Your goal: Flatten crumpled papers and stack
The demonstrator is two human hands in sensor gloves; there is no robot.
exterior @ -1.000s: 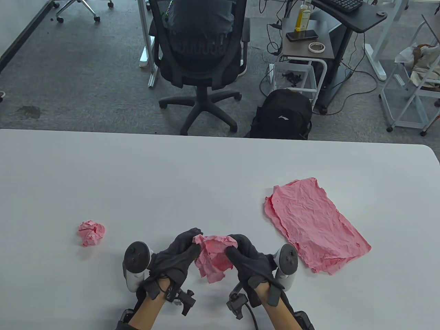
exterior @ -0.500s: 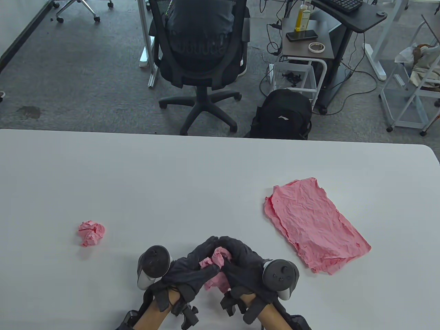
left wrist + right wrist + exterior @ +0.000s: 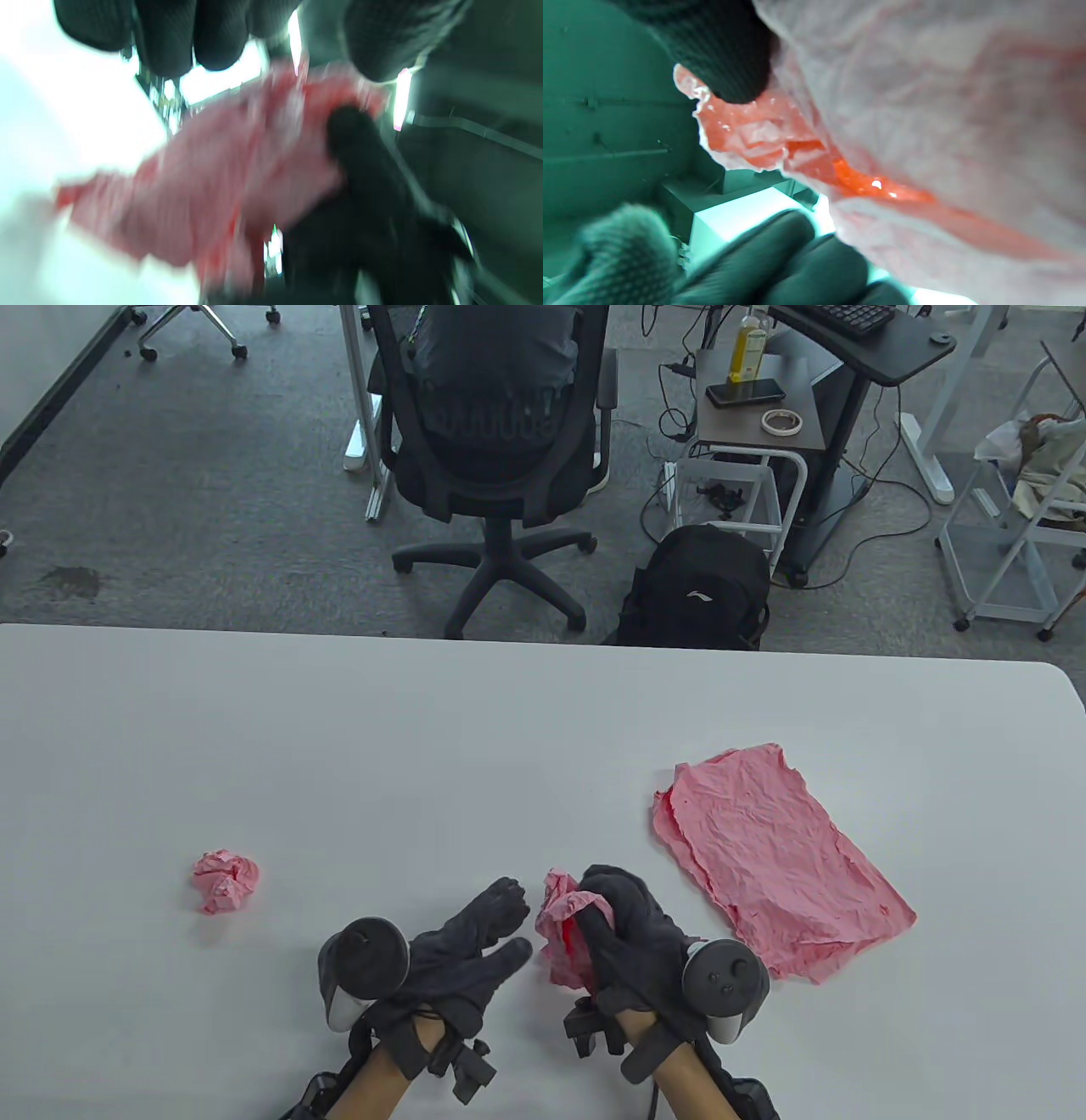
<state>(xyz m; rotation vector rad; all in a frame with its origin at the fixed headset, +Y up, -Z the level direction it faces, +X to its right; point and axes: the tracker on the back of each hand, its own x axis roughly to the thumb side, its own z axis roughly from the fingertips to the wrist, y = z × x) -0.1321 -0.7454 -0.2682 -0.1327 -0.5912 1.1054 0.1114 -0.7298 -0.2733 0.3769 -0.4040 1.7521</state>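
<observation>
Pink half-opened paper (image 3: 562, 931) held above bench (image 3: 424, 746) near front edge, gripped by right hand (image 3: 632, 937) fingers | left hand (image 3: 462, 954) beside it, fingers spread, holding nothing | flattened sheets (image 3: 776, 861) stacked at right | crumpled ball (image 3: 225, 881) at left, untouched | roughly halfway, I judge

Table view: even, bright daylight-like lighting; sharp throughout. The white surface (image 3: 543, 729) shows only faint soft shadows. Straight lines bow slightly toward the frame edges.

Left wrist view: heavy motion blur, green-teal cast, blown-out white at left. The pink paper (image 3: 220, 186) is smeared.

Right wrist view: close range, soft focus, same teal cast; the paper glows translucent orange where backlit.
</observation>
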